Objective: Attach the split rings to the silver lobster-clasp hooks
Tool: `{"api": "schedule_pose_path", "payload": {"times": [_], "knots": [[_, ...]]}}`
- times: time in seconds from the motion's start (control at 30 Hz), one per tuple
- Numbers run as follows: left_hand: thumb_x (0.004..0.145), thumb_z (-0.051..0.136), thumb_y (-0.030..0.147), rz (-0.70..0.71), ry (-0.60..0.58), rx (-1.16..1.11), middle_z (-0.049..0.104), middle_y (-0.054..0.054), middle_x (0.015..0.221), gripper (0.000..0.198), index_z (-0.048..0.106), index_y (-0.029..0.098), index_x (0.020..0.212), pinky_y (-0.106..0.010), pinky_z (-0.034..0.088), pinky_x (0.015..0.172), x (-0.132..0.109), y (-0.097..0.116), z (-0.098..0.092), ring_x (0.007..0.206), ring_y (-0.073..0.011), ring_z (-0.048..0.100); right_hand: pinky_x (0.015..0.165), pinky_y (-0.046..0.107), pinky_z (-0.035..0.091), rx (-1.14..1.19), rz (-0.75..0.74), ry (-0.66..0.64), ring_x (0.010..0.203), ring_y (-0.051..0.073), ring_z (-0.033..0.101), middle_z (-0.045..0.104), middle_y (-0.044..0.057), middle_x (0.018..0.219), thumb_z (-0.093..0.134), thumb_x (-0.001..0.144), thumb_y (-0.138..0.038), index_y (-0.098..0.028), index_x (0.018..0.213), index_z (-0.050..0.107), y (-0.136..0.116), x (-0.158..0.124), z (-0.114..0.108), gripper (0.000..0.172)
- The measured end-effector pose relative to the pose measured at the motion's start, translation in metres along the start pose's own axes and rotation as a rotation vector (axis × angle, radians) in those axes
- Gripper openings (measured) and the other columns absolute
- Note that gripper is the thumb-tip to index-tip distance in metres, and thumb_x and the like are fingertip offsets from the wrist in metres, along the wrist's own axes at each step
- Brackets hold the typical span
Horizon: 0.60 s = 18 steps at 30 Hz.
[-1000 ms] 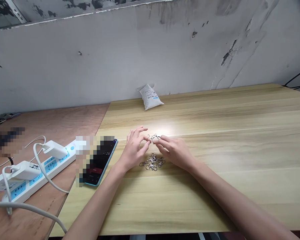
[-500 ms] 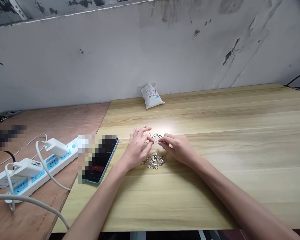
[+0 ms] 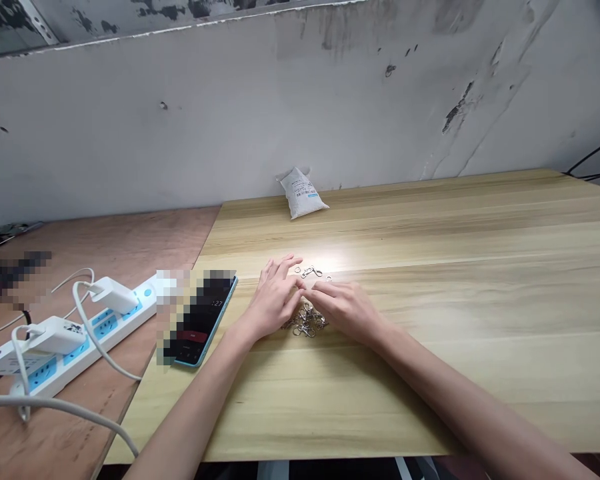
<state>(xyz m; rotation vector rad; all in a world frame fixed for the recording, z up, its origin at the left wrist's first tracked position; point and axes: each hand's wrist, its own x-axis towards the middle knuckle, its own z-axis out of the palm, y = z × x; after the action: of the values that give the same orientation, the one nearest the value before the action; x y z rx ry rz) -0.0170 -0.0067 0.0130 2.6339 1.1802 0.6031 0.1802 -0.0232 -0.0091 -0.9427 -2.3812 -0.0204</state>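
My left hand (image 3: 276,299) and my right hand (image 3: 349,308) meet at the fingertips, thumb and index finger of each pinched together. Whatever lies between those fingers is too small and hidden to make out. Just below the fingertips, a heap of silver swivel clasps (image 3: 307,327) with rings lies on the table, partly covered by both hands. Beyond the fingers a few more metal clasps (image 3: 311,272) rest flat. One loose split ring (image 3: 329,279) is beside my right index finger, and another small ring (image 3: 297,270) sits near my left fingers.
On the left lies a phone (image 3: 205,327), partly blurred out. A white power strip (image 3: 115,328) with chargers and cables (image 3: 60,404) occupies the lower brown surface. A white packet (image 3: 303,195) stands at the back by the wall (image 3: 205,133). The wooden table (image 3: 480,300) extends right.
My right hand has shifted left and slightly down, closing the gap to my left fingertips and covering part of the heap. The loose ring on the right now shows. My left hand has barely moved.
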Motion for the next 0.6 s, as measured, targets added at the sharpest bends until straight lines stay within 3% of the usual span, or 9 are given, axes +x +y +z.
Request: {"api": "schedule_pose_path", "payload": {"times": [0.2, 0.37, 0.47, 0.6], "knots": [[0.093, 0.047, 0.019, -0.016, 0.02, 0.01, 0.045, -0.008, 0.143, 0.013, 0.059, 0.02, 0.09, -0.06, 0.024, 0.114, 0.001, 0.0, 0.001, 0.139, -0.0278, 0.033, 0.05, 0.026, 0.03, -0.077, -0.017, 0.029, 0.064, 0.012, 0.056, 0.07, 0.004, 0.085, 0.039, 0.094, -0.011, -0.019, 0.105, 0.066, 0.001, 0.0, 0.0, 0.03], [0.093, 0.047, 0.021, -0.033, 0.015, 0.076, 0.048, -0.009, 0.141, 0.015, 0.06, 0.019, 0.087, -0.059, 0.022, 0.115, 0.001, -0.002, 0.001, 0.139, -0.0277, 0.033, 0.05, 0.027, 0.028, -0.073, -0.103, -0.027, 0.064, 0.012, 0.055, 0.07, 0.006, 0.09, 0.04, 0.092, -0.007, -0.017, 0.095, 0.067, -0.011, 0.001, 0.0, 0.029], [0.092, 0.05, 0.023, -0.075, 0.064, 0.129, 0.051, -0.009, 0.138, 0.014, 0.062, 0.019, 0.086, -0.058, 0.023, 0.114, 0.001, -0.009, -0.001, 0.137, -0.0281, 0.036, 0.049, 0.027, 0.027, -0.094, -0.022, -0.041, 0.062, 0.012, 0.053, 0.067, 0.004, 0.08, 0.042, 0.094, -0.011, -0.018, 0.095, 0.067, -0.008, 0.002, 0.0, 0.025], [0.09, 0.055, 0.021, -0.116, 0.073, 0.16, 0.061, -0.008, 0.125, 0.011, 0.065, 0.02, 0.086, -0.054, 0.032, 0.107, 0.001, -0.014, -0.005, 0.12, -0.0259, 0.052, 0.056, 0.027, 0.035, -0.104, 0.064, -0.021, 0.075, 0.016, 0.055, 0.068, 0.006, 0.088, 0.046, 0.096, -0.018, -0.018, 0.092, 0.068, 0.006, 0.003, 0.002, 0.023]]}}
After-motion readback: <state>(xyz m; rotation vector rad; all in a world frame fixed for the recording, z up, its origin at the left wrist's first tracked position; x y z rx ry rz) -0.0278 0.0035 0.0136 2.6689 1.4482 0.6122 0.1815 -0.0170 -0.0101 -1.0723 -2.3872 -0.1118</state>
